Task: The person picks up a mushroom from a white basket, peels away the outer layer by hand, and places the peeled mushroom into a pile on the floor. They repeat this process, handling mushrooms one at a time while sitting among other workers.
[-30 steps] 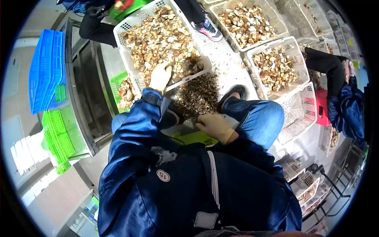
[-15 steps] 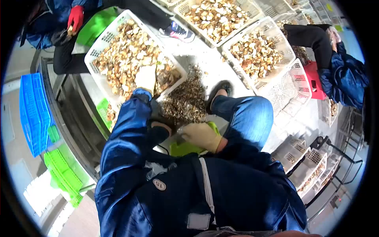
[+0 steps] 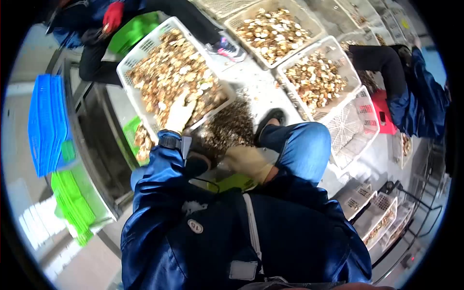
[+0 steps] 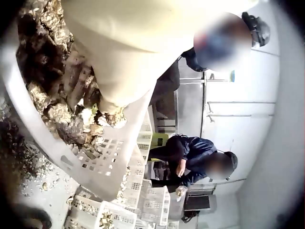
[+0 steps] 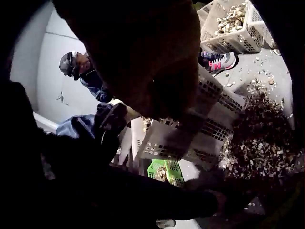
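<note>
My left hand [image 3: 180, 113], in a cream glove, reaches into a white slotted basket [image 3: 126, 79] heaped with brown and cream lumps that look like mushrooms [image 3: 169, 67]. Its fingers are spread at the heap's near end. In the left wrist view a gloved finger [image 4: 114, 98] points down, its tip at a pale mushroom [image 4: 116, 117]. My right hand [image 3: 251, 162], also gloved and blurred, is low between my knees, above a bright green thing [image 3: 234, 182]. Its fingers are hidden, and in the right wrist view the glove [image 5: 143, 62] is a dark shape; I cannot tell what it holds.
A pile of dark and pale scraps [image 3: 227, 123] lies on the floor past my feet. More filled baskets [image 3: 319, 82] stand at the right, beside an emptier white basket [image 3: 355, 125]. A person with a red glove [image 3: 112, 17] sits across; another [image 3: 415, 96] sits at right.
The view has swung, shifting the basket left, then slightly back. My left hand stays at the heap's near end, its fingers now spread. My right hand remains low between my knees.
</note>
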Tool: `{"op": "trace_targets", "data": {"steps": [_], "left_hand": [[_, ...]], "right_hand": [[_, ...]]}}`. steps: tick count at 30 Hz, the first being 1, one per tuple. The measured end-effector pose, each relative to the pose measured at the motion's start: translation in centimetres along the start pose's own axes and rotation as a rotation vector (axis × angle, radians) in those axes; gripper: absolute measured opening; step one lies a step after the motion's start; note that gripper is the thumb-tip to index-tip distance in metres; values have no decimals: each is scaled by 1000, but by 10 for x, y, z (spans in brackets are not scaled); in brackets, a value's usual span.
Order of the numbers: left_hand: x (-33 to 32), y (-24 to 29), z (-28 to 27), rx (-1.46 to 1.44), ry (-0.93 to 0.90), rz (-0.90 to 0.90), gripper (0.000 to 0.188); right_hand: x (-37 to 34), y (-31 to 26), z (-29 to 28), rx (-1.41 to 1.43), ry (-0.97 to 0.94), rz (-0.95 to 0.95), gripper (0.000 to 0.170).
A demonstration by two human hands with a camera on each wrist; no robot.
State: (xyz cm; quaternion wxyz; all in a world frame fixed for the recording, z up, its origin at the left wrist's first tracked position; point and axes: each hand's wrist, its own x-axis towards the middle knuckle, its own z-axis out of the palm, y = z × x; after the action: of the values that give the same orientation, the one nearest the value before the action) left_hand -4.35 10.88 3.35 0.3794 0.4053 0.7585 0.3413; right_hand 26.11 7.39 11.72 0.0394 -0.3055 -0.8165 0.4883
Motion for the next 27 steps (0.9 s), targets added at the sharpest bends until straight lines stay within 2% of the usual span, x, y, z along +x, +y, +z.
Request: {"op": "trace_targets", "data": {"steps": [2, 3, 4, 5, 6, 8, 9, 10, 12, 13, 14, 16, 17, 18, 20, 23, 24, 26, 27], "left_hand": [[-44, 42, -16, -190, -54, -94, 46], [-53, 25, -17, -135, -7, -10, 45], [-66, 33, -20, -79, 36, 77, 45], [-86, 41, -26, -172, -28, -66, 45], [-108, 73, -37, -145, -89, 72, 46], [-125, 52, -38, -34, -112, 142, 42], [-143, 78, -47, 21, -105, 251, 44], [-158, 98, -52, -97, -185, 117, 44], [-177, 103, -56, 50, -110, 219, 46], [-187, 110, -58, -175, -140, 100, 46], [-189, 92, -50, -271, -59, 42, 48], [-202, 86, -32, -607, -29, 99, 51], [-206, 86, -26, -735, -69, 113, 52], [-213, 93, -22, -820, -106, 110, 45], [-219, 88, -14, -953, -68, 103, 42], [-222, 91, -20, -966, -38, 180, 40], [-229, 103, -30, -623, -5, 209, 39], [-239, 119, -42, -423, -145, 201, 38], [-244, 127, -47, -168, -163, 238, 39]], "right_hand": [[4, -6, -6, 83, 210, -63, 24], [7, -15, -9, 68, 334, -57, 23], [11, -18, -9, 138, 427, -71, 22], [15, -20, -13, 168, 460, -115, 22], [19, -28, -21, 199, 494, -155, 23], [21, -40, -28, 122, 542, -161, 27], [21, -54, -33, 146, 546, -181, 31], [20, -58, -31, 170, 485, -159, 32], [17, -64, -27, 213, 364, -114, 33], [18, -60, -18, 217, 402, -184, 30], [13, -60, -12, 267, 374, -160, 30], [0, -80, -5, 364, 316, -109, 30], [-2, -77, 5, 355, 355, -226, 31], [-9, -91, -1, 415, 205, -118, 30], [-15, -97, -3, 340, 182, -244, 24], [-28, -102, -11, 521, 303, -250, 18], [-31, -106, -18, 454, 385, -283, 17], [-33, -114, -34, 323, 548, -344, 15], [-31, -111, -33, 136, 653, -414, 15]]}}
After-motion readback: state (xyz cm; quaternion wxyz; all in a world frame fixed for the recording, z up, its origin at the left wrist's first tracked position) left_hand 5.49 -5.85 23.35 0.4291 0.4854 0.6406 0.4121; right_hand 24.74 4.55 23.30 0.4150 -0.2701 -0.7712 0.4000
